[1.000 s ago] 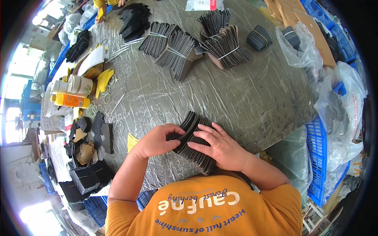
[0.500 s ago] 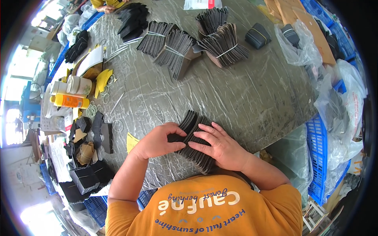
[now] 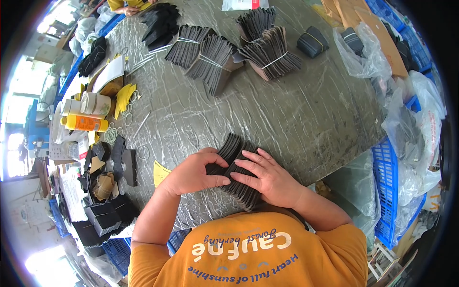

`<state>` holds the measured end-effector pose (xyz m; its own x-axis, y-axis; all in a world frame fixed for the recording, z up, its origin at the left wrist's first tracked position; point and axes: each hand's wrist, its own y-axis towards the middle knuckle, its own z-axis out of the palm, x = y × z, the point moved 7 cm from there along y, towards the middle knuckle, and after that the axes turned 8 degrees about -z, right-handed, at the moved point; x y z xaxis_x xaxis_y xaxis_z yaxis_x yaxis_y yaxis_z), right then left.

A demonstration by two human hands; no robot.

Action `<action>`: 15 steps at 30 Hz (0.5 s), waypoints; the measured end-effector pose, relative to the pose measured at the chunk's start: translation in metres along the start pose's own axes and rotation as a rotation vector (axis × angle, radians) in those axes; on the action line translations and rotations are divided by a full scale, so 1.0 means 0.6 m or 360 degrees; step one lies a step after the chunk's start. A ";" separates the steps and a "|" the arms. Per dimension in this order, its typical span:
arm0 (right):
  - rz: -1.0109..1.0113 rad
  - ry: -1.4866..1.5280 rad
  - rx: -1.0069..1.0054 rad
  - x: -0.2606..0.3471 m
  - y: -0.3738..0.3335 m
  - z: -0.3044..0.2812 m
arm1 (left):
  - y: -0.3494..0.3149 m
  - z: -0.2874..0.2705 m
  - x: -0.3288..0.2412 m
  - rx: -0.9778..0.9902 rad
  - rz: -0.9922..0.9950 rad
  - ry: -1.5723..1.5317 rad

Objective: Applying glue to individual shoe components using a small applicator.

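A stack of dark grey flat pieces point(image 3: 242, 188) stands on the table close to my body, its layered edges facing up. My left hand point(image 3: 197, 168) grips the stack's left side, thumb and forefinger reaching onto the layers with a dark piece showing between them. My right hand point(image 3: 268, 177) lies over the right side, several fingers resting across the edges and pressing it; its thumb is not clearly seen. A dark gap runs between the stack's left part, by my left hand, and the part under my right fingers. No band shows around this stack.
Banded bundles of similar dark pieces point(image 3: 210, 60) stand at the far side, with a small banded bundle point(image 3: 312, 42) right of them. White jars point(image 3: 95, 104), a yellow bottle point(image 3: 85, 123) and rubber bands point(image 3: 112, 134) lie left. A blue crate point(image 3: 385, 186) stands right. Another person's hand point(image 3: 129, 10) shows at far left.
My left thumb and fingertips have shifted slightly to the right over the stack, and the gap between its two parts looks a little wider. My right hand has barely moved.
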<state>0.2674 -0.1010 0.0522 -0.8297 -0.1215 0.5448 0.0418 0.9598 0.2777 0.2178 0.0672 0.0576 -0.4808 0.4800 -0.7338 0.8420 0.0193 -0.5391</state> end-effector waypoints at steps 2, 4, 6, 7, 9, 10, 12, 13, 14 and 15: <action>-0.0004 0.0008 -0.0006 0.001 0.000 -0.001 | 0.000 0.000 0.004 0.0015 -0.0044 -0.0010; -0.0007 0.0016 -0.0012 0.001 0.000 -0.001 | 0.000 0.000 0.006 0.0026 -0.0012 -0.0049; -0.0007 0.0008 0.0001 0.001 0.000 0.000 | 0.000 0.000 0.007 0.0038 -0.0042 -0.0085; -0.0006 0.0008 0.0000 0.000 0.000 0.000 | 0.000 0.001 0.008 0.0049 -0.0072 -0.0121; -0.0015 0.0001 -0.0015 0.000 -0.001 0.000 | 0.001 0.002 0.011 0.0050 -0.0069 -0.0141; -0.0015 0.0001 -0.0015 0.000 -0.001 0.001 | 0.001 0.002 0.012 0.0050 -0.0066 -0.0161; 0.0005 0.0063 -0.0032 -0.004 -0.004 0.004 | 0.004 0.002 0.016 0.0060 -0.0078 -0.0171; 0.0006 0.0062 -0.0032 -0.005 -0.004 0.005 | 0.005 0.003 0.017 0.0070 -0.0090 -0.0182; 0.0004 0.0059 -0.0033 -0.005 -0.004 0.005 | 0.004 0.003 0.015 0.0071 -0.0089 -0.0182; 0.0002 0.0056 -0.0035 -0.005 -0.004 0.006 | 0.003 0.001 0.010 0.0029 -0.0086 -0.0193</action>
<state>0.2680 -0.1023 0.0471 -0.8095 -0.1293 0.5728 0.0554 0.9543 0.2937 0.2161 0.0696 0.0520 -0.5522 0.3693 -0.7475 0.8101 0.0257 -0.5858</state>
